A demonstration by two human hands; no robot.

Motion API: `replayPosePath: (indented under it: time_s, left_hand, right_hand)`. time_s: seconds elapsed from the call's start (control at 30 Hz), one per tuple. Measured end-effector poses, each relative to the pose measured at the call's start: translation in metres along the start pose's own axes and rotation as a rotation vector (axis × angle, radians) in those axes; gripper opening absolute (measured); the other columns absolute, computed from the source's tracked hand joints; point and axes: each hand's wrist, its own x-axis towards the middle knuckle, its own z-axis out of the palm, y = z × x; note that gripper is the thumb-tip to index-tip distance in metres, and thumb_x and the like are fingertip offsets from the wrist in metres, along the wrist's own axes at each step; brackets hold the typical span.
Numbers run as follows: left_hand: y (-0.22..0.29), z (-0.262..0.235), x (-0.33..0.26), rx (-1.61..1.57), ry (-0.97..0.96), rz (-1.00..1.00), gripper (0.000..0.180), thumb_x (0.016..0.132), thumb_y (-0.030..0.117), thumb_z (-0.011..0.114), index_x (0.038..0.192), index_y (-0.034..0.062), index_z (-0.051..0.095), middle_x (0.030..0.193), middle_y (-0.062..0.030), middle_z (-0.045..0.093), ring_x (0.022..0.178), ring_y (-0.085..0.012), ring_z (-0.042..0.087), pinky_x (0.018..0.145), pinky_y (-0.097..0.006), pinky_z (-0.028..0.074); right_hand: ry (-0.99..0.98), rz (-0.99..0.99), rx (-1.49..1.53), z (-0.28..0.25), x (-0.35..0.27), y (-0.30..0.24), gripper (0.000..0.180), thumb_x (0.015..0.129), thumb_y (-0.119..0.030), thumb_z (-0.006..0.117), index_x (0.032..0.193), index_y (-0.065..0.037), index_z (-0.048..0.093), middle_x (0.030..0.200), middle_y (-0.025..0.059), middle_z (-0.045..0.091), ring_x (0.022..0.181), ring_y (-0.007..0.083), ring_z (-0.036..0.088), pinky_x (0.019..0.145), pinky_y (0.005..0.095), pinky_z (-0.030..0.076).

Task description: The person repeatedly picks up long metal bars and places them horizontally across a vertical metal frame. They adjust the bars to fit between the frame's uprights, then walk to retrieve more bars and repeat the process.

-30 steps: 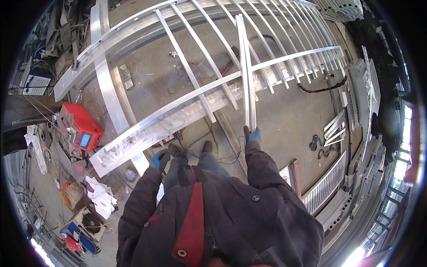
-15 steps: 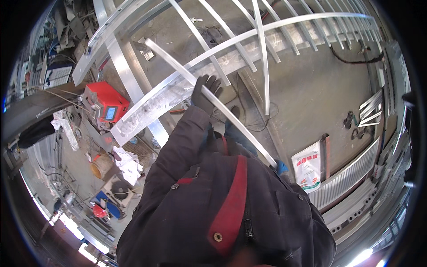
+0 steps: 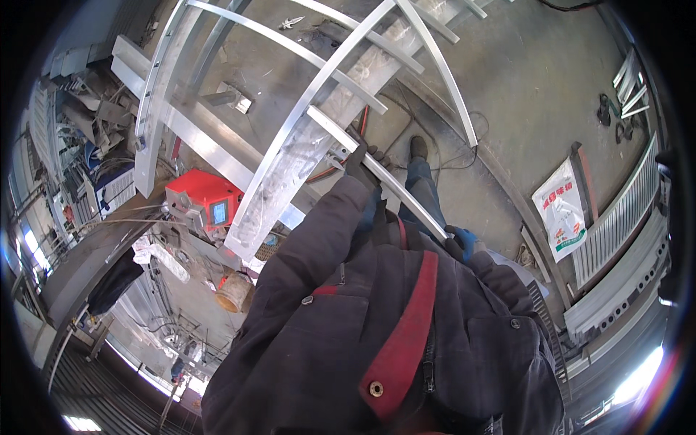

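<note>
A straight silver metal bar (image 3: 395, 186) lies slanted in front of my body. My left hand (image 3: 362, 159), in a dark glove, is closed around it near its far end. At its near end my right hand (image 3: 462, 243), in a blue and dark glove, grips the bar, though the sleeve hides part of those fingers. The far tip of the bar overlaps the broad flat side of a curved metal frame (image 3: 279, 174). Crosswise on that frame sit several slats (image 3: 254, 27), and one long slat (image 3: 444, 69) slopes toward the right.
A red machine with a small screen (image 3: 205, 199) stands left of the frame. Cables (image 3: 435, 152) run over the floor near my feet. To the right lie a white printed sack (image 3: 560, 210) and a ribbed metal panel (image 3: 616, 217). Scrap metal (image 3: 90, 119) is piled at the far left.
The bar has come back toward my body, its far tip no longer reaching beyond the curved rail. Both hands moved with it. The whole view has shifted, showing more of the right hand.
</note>
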Motion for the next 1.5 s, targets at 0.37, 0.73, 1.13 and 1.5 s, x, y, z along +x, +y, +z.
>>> replayPosePath:
  time_s: [0.37, 0.73, 1.13, 1.5]
  left_hand:
    - [0.022, -0.028, -0.007, 0.139, -0.054, -0.085, 0.039, 0.088, 0.037, 0.071, 0.102, 0.002, 0.06, 0.094, -0.0111, 0.058, 0.089, -0.0327, 0.057, 0.089, -0.052, 0.051]
    - [0.017, 0.006, 0.008, 0.162, -0.186, -0.106, 0.044, 0.091, 0.042, 0.069, 0.12, 0.0095, 0.059, 0.114, -0.0147, 0.061, 0.113, -0.0367, 0.059, 0.1, -0.052, 0.05]
    - [0.044, -0.021, 0.033, 0.323, -0.076, -0.085, 0.042, 0.096, 0.037, 0.064, 0.124, 0.0061, 0.06, 0.122, -0.016, 0.066, 0.111, -0.0363, 0.063, 0.102, -0.053, 0.051]
    - [0.256, -0.033, 0.052, 1.926, 0.223, 0.926, 0.05, 0.096, 0.024, 0.069, 0.137, -0.0028, 0.057, 0.121, -0.0153, 0.067, 0.111, -0.0213, 0.064, 0.098, -0.036, 0.05]
  right_hand:
    - [0.188, 0.005, 0.065, 0.047, -0.01, 0.015, 0.038, 0.097, -0.031, 0.063, 0.124, -0.005, 0.07, 0.099, 0.0204, 0.07, 0.093, 0.0337, 0.069, 0.082, 0.0417, 0.053]
    - [0.39, -0.002, 0.008, -0.045, 0.019, 0.004, 0.027, 0.089, -0.02, 0.075, 0.113, -0.008, 0.075, 0.088, 0.0117, 0.067, 0.077, 0.0221, 0.066, 0.071, 0.035, 0.052]
    - [0.149, 0.004, -0.137, 0.0, 0.051, 0.014, 0.064, 0.082, -0.051, 0.075, 0.13, -0.01, 0.067, 0.112, 0.022, 0.07, 0.102, 0.0401, 0.069, 0.091, 0.0462, 0.054]
    - [0.04, 0.065, -0.284, 0.074, 0.088, 0.053, 0.047, 0.088, -0.049, 0.07, 0.117, -0.012, 0.068, 0.107, 0.0195, 0.072, 0.098, 0.0405, 0.069, 0.085, 0.0488, 0.054]
